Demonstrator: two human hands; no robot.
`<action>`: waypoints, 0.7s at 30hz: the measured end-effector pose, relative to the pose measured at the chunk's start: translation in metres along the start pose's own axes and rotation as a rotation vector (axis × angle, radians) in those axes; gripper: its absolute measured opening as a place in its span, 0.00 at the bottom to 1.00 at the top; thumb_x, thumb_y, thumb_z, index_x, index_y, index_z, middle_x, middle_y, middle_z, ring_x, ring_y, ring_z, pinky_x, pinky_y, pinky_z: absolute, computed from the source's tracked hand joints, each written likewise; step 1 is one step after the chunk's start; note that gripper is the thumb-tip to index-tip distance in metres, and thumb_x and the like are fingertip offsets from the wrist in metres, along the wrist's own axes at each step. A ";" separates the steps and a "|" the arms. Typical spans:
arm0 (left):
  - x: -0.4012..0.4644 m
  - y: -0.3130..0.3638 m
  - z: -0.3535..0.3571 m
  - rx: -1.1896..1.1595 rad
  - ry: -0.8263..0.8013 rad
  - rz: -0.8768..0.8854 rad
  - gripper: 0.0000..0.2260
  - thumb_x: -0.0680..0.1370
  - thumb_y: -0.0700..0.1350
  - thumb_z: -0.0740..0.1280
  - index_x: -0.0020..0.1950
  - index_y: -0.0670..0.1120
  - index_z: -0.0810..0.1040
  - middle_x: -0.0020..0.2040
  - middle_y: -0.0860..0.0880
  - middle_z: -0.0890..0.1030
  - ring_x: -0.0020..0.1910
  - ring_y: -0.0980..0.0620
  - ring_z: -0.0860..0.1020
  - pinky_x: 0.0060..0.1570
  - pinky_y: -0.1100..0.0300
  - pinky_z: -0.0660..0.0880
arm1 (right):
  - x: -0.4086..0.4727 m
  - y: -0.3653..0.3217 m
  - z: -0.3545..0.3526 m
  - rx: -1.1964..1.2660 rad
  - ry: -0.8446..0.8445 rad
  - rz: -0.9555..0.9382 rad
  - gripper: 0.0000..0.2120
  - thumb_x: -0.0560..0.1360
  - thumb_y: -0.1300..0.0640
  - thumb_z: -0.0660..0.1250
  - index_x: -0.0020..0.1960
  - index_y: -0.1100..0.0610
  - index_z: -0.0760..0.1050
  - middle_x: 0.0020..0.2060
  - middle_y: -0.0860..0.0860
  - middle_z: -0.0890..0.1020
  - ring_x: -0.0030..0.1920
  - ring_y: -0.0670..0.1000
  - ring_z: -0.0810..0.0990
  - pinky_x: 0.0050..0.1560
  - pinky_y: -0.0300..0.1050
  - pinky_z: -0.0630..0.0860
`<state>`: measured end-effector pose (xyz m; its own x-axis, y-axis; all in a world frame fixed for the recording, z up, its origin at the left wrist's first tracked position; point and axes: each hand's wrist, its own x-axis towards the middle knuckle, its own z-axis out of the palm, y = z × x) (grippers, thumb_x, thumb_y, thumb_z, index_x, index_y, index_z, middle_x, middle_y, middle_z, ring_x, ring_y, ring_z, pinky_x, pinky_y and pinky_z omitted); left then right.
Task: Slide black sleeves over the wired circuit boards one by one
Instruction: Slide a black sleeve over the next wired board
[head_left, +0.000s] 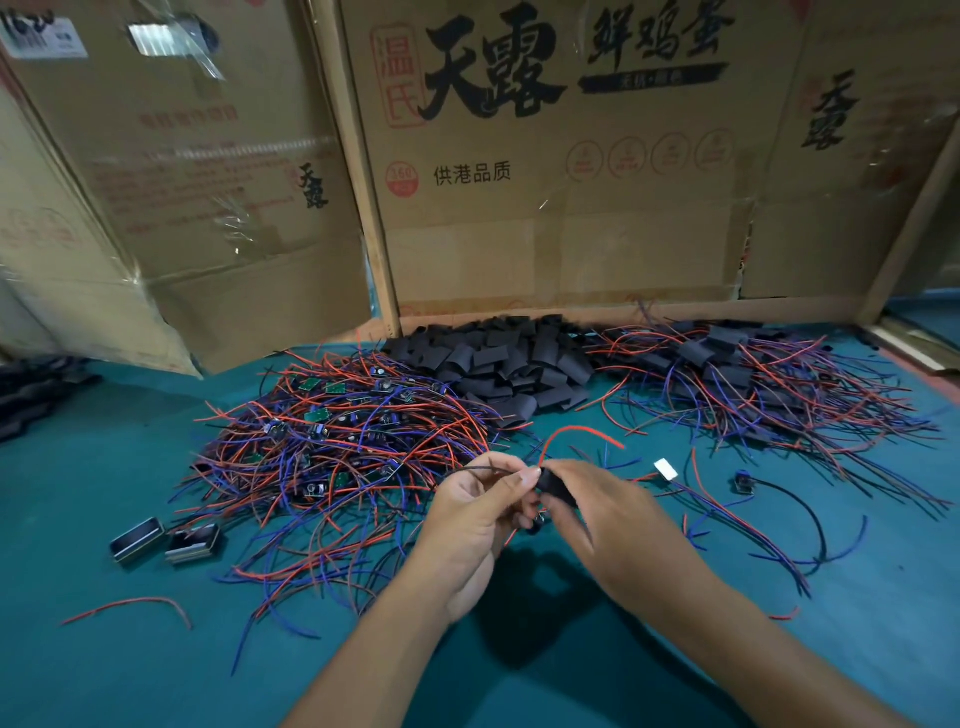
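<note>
My left hand (480, 512) pinches the wires of one circuit board; the board itself is hidden between my fingers. A red wire (571, 434) arcs up from the pinch. My right hand (597, 512) grips a black sleeve (556, 486) right against the left fingertips. A heap of bare wired circuit boards (332, 441) with red, blue and black leads lies to the left. Loose black sleeves (498, 358) are piled at the back centre. Sleeved boards with wires (753, 384) form a heap at the back right.
The work surface is a teal mat (130, 649). Cardboard boxes (545, 182) wall off the back. Two small metal-edged blocks (166, 540) lie at the left. A white connector (666, 469) and a lone wired part (744, 484) lie right of my hands. A stray red wire (130, 605) lies front left.
</note>
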<state>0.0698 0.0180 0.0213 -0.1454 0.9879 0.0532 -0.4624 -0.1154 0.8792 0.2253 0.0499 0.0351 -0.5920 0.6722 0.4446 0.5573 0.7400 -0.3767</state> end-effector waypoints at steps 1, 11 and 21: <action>0.000 -0.001 0.000 0.005 0.004 -0.004 0.08 0.69 0.38 0.76 0.42 0.43 0.78 0.32 0.44 0.77 0.28 0.52 0.73 0.31 0.64 0.72 | 0.000 0.001 0.000 -0.018 0.012 0.013 0.09 0.80 0.55 0.62 0.58 0.57 0.75 0.50 0.51 0.81 0.52 0.56 0.79 0.49 0.51 0.73; 0.005 0.006 -0.016 0.644 0.195 0.269 0.04 0.79 0.41 0.68 0.48 0.50 0.77 0.32 0.54 0.74 0.30 0.57 0.69 0.31 0.66 0.66 | 0.039 0.048 -0.045 -0.399 0.060 0.164 0.10 0.81 0.49 0.56 0.54 0.55 0.70 0.44 0.51 0.81 0.40 0.58 0.80 0.34 0.48 0.64; -0.002 0.006 -0.015 1.291 0.032 0.620 0.04 0.80 0.46 0.64 0.53 0.48 0.76 0.29 0.60 0.66 0.30 0.63 0.68 0.33 0.64 0.62 | 0.126 0.166 -0.127 -0.875 0.092 0.261 0.09 0.80 0.52 0.58 0.51 0.59 0.70 0.39 0.55 0.80 0.41 0.58 0.81 0.42 0.52 0.77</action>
<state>0.0540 0.0137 0.0194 -0.0533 0.8089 0.5856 0.7843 -0.3291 0.5260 0.3171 0.2547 0.1312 -0.3581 0.7827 0.5091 0.9309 0.2572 0.2593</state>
